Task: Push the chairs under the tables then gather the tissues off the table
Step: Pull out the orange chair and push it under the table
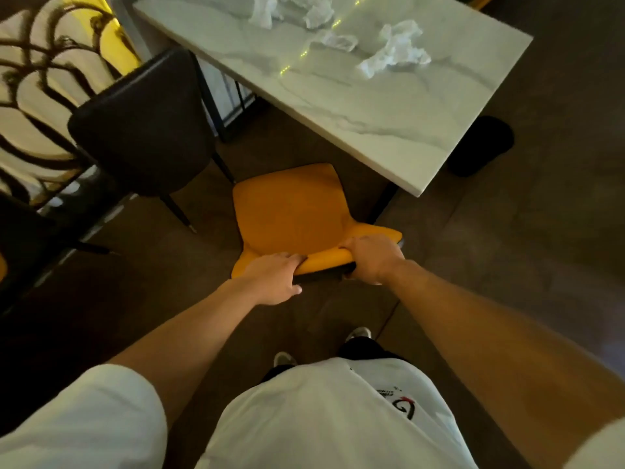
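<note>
Marble desk [389,123] with crumpled tissues [395,50]; both hands, left [274,277] and right [372,257], clamped on yellow chair [291,211] backrest.

Glossy marble-look table [389,106], crumpled paper tissues [395,50], matt yellow chair [291,211].

A round black bin [480,145] stood on the dark floor [541,214]. Well apart from the bin, at far left, was a cream screen with dark scrollwork [33,96], yellow-lit behind.
</note>
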